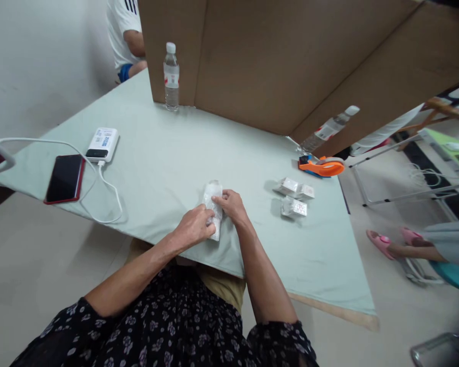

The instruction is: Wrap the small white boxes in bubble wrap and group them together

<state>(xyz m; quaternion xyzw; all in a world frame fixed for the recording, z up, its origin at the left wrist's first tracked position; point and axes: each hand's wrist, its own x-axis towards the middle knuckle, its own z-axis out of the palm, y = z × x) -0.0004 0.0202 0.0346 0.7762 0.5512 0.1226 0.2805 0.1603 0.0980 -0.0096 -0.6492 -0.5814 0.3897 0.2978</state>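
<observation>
A white, plastic-wrapped packet (213, 190), long and narrow, lies on the table close to its front edge. The wrapping looks bubbly and its contents do not show. My left hand (196, 225) presses its curled fingers onto the lower half of the packet from the left. From the right, my right hand (233, 205) pinches the packet's side, thumb on top. To the right sit several small boxes in clear wrapping, the nearest being a white box (294, 207). Behind these boxes lies an orange tape dispenser (322, 166).
A tall cardboard screen (248, 61) stands along the back, with an upright water bottle (172, 76) and a leaning water bottle (329, 128) by it. At left are a phone (65, 178) and a power bank (102, 144) with a white cable (117, 193). People sit beyond the table (137, 153).
</observation>
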